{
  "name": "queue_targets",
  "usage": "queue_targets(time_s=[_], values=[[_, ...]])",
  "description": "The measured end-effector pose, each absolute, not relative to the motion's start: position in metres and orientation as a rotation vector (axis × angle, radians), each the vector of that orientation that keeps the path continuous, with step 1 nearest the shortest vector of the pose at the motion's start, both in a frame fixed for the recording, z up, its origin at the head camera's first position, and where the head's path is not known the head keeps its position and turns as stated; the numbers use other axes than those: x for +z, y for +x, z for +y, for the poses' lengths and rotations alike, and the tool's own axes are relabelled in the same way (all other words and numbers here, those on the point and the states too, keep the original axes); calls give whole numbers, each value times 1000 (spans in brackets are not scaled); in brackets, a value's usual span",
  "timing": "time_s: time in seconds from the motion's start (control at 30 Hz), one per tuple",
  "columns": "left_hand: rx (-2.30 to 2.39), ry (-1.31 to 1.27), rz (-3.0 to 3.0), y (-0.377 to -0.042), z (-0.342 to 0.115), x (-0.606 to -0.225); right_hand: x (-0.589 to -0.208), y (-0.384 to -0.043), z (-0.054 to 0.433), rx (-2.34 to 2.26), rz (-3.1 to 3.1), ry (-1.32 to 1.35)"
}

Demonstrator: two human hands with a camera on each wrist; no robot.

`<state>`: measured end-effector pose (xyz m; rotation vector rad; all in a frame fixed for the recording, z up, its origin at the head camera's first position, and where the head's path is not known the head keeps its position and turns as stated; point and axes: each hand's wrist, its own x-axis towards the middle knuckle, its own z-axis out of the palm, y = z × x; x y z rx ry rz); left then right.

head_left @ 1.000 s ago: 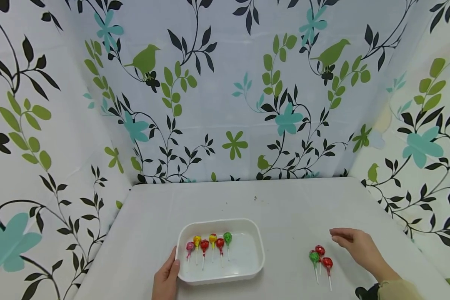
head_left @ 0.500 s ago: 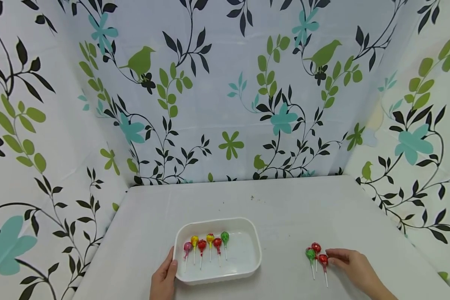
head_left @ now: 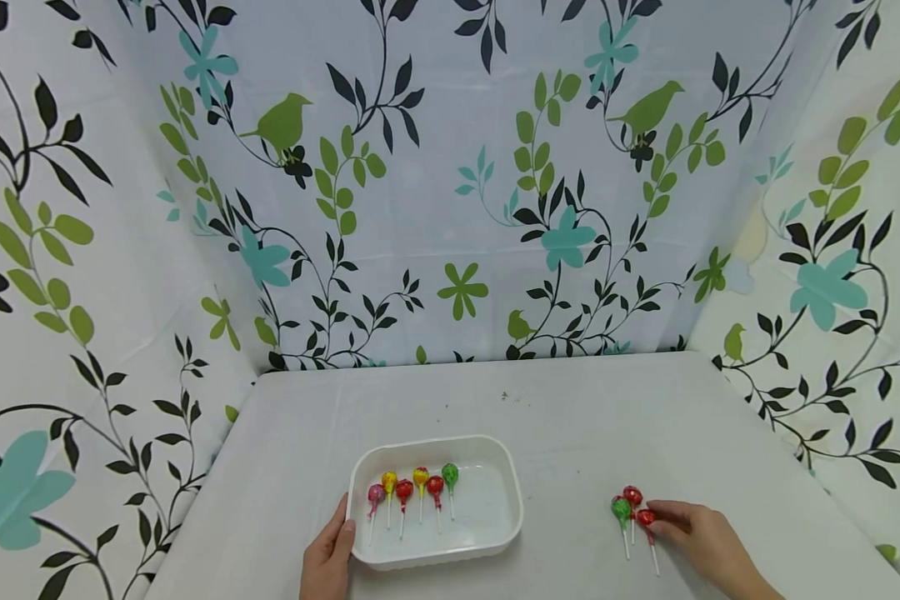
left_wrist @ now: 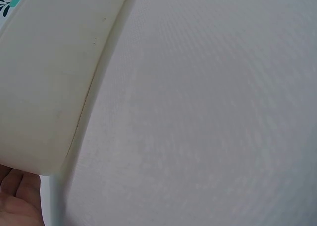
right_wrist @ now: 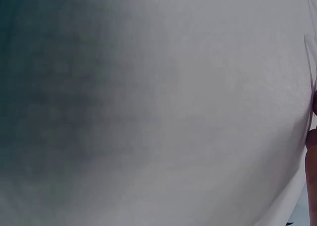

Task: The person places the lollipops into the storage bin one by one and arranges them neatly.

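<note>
My left hand (head_left: 327, 550) grips the left side of a white tray (head_left: 487, 517), thumb at the rim; the left wrist view shows its fingers (left_wrist: 27, 191) against the tray's outer wall. Inside lies a row of several lollipops: pink, yellow, red and green. To the right, my right hand (head_left: 701, 535) pinches a red lollipop (head_left: 645, 517) by its wrapped head, the stick pointing toward me. Right beside it lie a green lollipop (head_left: 621, 508) and another red lollipop (head_left: 632, 494). Only a sliver of the right hand (right_wrist: 311, 171) shows in the right wrist view.
A white cloth covers the table (head_left: 570, 417), with small dark specks (head_left: 505, 396) toward the back. Patterned curtains with leaves and birds (head_left: 420, 208) enclose the table at the back and both sides.
My right hand has come down and left from above the table to the loose lollipops and taken hold of the nearest red one. The left hand stays on the tray.
</note>
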<state>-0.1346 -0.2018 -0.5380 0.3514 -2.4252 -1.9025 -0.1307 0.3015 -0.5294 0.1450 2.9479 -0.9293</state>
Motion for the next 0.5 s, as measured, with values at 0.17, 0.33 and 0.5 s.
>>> queue_targets(time_s=[0.17,0.33,0.5], values=[[-1906,358,-2415,-135,-202,-538,-530,-131,302,-906,2965,139],[-1893,362,-2423,-135,-202,-539,-530,-131,301,-894,2967,149],[-1906,343,-2405,-135,-202,-540,-525,-131,302,-888,2984,139]])
